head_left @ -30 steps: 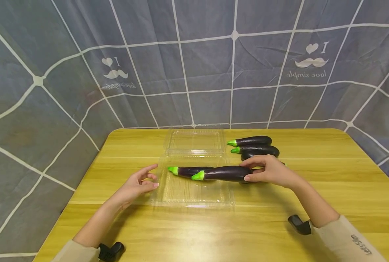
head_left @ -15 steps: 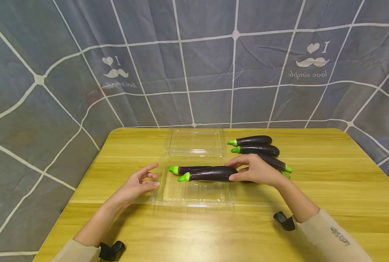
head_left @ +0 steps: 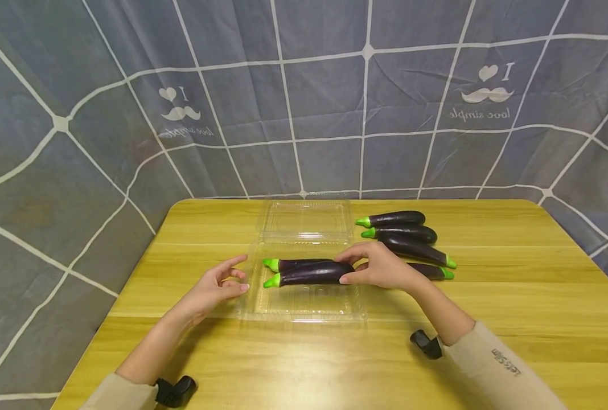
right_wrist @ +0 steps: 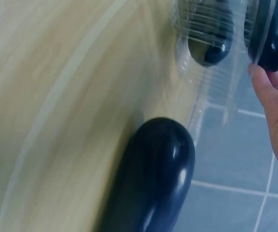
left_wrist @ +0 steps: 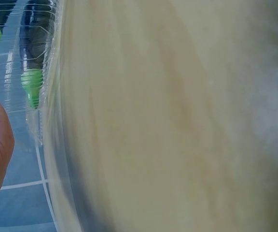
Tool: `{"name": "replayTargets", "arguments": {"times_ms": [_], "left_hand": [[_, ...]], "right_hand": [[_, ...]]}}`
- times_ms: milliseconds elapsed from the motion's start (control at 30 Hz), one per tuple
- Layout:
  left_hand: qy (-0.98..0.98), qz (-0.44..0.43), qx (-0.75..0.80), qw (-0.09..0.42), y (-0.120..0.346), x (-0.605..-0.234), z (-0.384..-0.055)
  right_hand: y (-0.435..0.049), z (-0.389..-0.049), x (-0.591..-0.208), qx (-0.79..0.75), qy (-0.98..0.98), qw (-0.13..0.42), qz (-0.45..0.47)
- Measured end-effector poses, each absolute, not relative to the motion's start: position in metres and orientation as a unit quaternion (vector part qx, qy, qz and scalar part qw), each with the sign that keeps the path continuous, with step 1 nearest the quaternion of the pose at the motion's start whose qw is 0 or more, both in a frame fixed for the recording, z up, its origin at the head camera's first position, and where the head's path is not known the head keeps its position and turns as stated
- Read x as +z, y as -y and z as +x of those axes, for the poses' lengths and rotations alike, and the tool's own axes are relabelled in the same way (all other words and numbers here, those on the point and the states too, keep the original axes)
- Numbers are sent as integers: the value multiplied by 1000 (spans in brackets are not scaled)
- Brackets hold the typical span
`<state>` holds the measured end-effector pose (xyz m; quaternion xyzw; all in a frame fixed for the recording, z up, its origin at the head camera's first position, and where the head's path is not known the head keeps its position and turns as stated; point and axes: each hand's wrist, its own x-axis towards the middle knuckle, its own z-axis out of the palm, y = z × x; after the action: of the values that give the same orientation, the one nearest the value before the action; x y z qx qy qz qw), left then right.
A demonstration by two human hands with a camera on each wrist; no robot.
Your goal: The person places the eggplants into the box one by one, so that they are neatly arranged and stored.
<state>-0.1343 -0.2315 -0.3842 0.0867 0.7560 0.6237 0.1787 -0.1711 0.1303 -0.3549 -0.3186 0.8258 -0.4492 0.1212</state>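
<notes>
My right hand (head_left: 381,269) pinches a dark purple eggplant (head_left: 315,273) by its blunt end, fingers on the far side and thumb on the near side. The eggplant lies level over the clear plastic clamshell box (head_left: 304,312), its green stem pointing left. Just behind it, a second eggplant (head_left: 290,264) lies inside the box, partly covered. In the right wrist view the held eggplant (right_wrist: 274,38) shows above the box wall. My left hand (head_left: 214,291) is beside the box's left edge, fingers loosely bent, with nothing in them.
The box's clear lid (head_left: 306,219) stands open toward the back. Right of the box lie several more eggplants: two at the back (head_left: 397,218), one angled (head_left: 417,248) and one nearer (head_left: 433,271), partly behind my right hand. A grey checked curtain (head_left: 324,114) surrounds the wooden table (head_left: 304,364).
My right hand has carried the eggplant leftward until it lies alongside the one in the box. The eggplants on the right have come into fuller view. My left hand has stayed put.
</notes>
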Motion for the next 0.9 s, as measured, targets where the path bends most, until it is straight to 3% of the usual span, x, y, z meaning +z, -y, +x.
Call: {"name": "replayTargets", "arguments": {"times_ms": [900], "left_hand": [[-755,93,625,174,232,-388,-134]], "right_hand": [[-105,-168,-371,-415,-844,110,-321]]}}
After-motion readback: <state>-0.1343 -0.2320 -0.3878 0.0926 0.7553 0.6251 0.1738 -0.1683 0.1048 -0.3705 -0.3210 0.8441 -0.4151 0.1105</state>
